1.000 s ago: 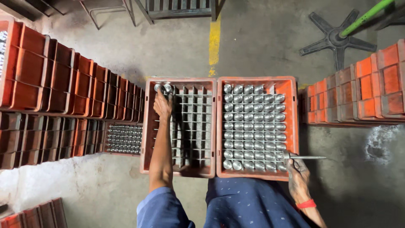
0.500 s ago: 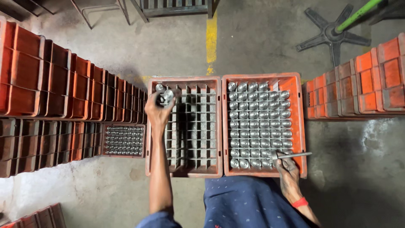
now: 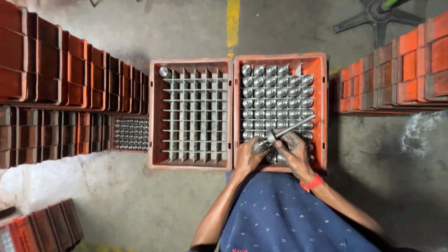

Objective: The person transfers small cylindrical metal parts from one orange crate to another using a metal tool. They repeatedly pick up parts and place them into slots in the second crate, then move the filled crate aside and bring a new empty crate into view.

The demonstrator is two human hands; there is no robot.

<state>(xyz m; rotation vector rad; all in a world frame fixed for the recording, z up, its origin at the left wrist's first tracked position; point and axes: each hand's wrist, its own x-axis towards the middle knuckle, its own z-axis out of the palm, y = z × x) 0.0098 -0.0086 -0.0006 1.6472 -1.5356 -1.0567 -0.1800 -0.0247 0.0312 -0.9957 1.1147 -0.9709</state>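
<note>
A metal cylinder (image 3: 259, 144) is gripped by the left hand (image 3: 248, 156), fingers closed round it. A steel rod (image 3: 291, 129) is pinched near its lower end by the right hand (image 3: 294, 149). Both are judged rigid, dense, possibly slick; best gripped round the body.

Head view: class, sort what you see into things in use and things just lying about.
In use: left hand, right hand, metal rod, full crate, gridded crate, one part in its corner.
Lying about: stacked crates, chair base, yellow line.

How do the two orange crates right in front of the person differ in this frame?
The left crate has its grid nearly empty, with one metal part in the far left corner; the right crate is nearly full of such parts. Both hands, left hand and right hand, work over the right crate; none over the left crate. Both are orange, alike in size, with divider grids.
</note>
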